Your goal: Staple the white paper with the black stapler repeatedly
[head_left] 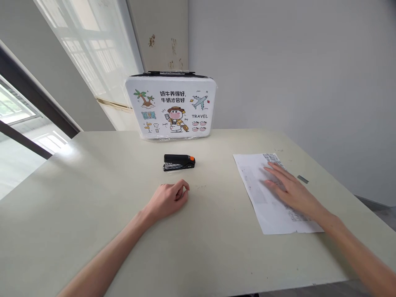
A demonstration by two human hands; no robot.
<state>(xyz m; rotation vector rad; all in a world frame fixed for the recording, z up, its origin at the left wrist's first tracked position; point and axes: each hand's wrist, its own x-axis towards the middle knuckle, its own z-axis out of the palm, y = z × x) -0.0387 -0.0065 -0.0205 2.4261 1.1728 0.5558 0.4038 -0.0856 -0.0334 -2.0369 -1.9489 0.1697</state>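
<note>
My left hand (170,199) rests on the pale table with its fingers curled in, and nothing shows in it. Just beyond it lies a black stapler (178,162) with an orange part at its right end. Over on the right, my right hand (289,187) is spread above or on a white printed paper (255,194); whether it touches the sheet is hard to tell. A small grey strip, perhaps staples (302,179), lies on the table to the right of the paper.
A white case (188,111) with cartoon prints and plastic wrap stands upright at the back of the table (198,260). Behind it are a curtain (93,45) and a grey wall (278,66). The table's near edge runs along the bottom right.
</note>
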